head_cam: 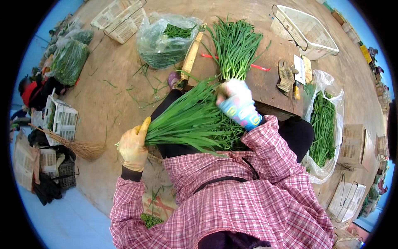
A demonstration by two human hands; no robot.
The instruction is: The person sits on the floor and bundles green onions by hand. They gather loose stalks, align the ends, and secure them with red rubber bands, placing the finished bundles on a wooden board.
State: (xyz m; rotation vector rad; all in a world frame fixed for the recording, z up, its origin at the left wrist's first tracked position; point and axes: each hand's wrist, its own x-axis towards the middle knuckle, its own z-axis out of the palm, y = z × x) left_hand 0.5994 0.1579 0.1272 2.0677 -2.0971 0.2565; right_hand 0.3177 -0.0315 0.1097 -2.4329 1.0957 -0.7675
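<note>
My left hand (134, 141), in a pale yellow rubber glove, grips the stem end of a bunch of long green leaves (183, 121), probably garlic chives, spread across my lap. My right hand (233, 93), blurred, with a patterned blue cuff at the wrist, is above the leaf tips, close to the board's near edge; whether it holds anything cannot be told. Just beyond it, a second bunch of chives (236, 49) lies on a wooden board (264, 87), over a red tie (260, 67). More loose greens (228, 130) lie in my lap, partly under the held bunch.
On the board's right lie a striped work glove (285, 76) and a knife with a yellow handle (297, 91). Bags of greens stand at the upper left (161, 56) and right (325, 124). White plastic crates (311, 28) stand around, and a straw broom (87, 149) lies left. A person (29, 91) sits far left.
</note>
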